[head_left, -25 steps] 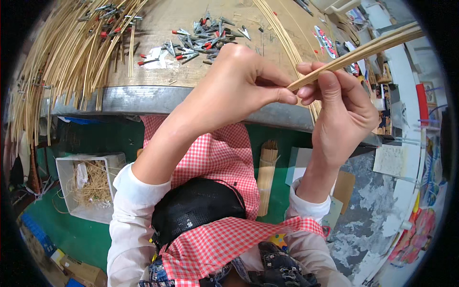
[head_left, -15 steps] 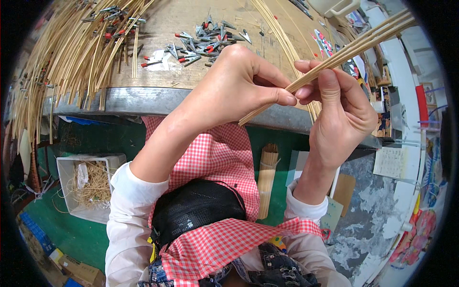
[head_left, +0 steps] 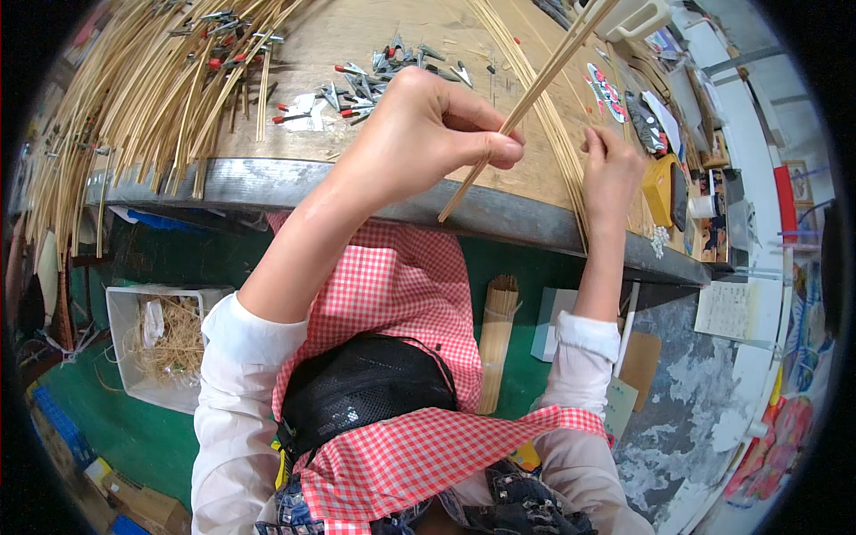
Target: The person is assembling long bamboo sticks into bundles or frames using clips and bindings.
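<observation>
Between the thumb and fingers of my left hand [head_left: 437, 134] is a small bundle of thin, pale wooden strips [head_left: 546, 78]. It slants from the upper right down to a lower end just before the table edge. My right hand [head_left: 613, 168] is apart from that bundle, above the right part of the table, with fingers curled closed; what they hold, if anything, cannot be made out. Close to its left, more long strips [head_left: 533, 102] lie across the tabletop and over the edge. Past my left hand is a heap of small spring clamps [head_left: 379, 76], some with red tips.
A large mass of clamped strips [head_left: 169, 98] overhangs the table [head_left: 303, 169] at left. At right stand a yellow box [head_left: 660, 189] and a white jug [head_left: 637, 20]. Below are a white bin [head_left: 125, 343] of scraps and a tied strip bundle [head_left: 497, 348].
My right hand has let go of the held bundle and moved away over the table. The bundle, still in my left hand, has swung to a steeper slant.
</observation>
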`<state>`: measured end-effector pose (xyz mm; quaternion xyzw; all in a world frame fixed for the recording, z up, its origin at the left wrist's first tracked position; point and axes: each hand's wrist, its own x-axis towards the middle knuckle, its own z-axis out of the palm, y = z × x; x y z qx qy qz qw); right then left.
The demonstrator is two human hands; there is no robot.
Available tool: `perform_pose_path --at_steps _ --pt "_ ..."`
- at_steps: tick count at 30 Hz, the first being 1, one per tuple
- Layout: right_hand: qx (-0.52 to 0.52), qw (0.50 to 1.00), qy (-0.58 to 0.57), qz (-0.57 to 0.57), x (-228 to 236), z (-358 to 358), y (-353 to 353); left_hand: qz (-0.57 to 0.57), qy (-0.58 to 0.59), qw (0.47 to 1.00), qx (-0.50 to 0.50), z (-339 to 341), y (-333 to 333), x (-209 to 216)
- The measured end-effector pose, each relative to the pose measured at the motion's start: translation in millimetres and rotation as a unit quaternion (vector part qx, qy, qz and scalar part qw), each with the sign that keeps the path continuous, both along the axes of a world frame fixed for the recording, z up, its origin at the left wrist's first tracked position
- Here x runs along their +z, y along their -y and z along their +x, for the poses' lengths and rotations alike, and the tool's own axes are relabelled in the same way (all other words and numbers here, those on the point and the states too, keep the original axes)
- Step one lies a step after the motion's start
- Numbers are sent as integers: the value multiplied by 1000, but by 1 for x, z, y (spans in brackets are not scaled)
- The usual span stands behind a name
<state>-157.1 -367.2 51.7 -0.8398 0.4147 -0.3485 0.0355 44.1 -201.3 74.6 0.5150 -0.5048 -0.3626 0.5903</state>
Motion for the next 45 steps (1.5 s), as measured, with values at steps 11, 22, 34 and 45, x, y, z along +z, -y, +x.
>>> perform_pose_path --at_steps 11,22,34,45 --pt "361 882 277 127 83 52 -75 -40 120 991 49 -7 -1 13" --pt "288 899 286 164 76 64 -102 -98 77 989 78 -7 -15 -7" --pt "206 975 -78 16 -45 79 -34 -21 204 941 269 10 -73 -45" --pt "204 873 194 398 -34 72 -49 71 121 966 218 4 -102 -64"
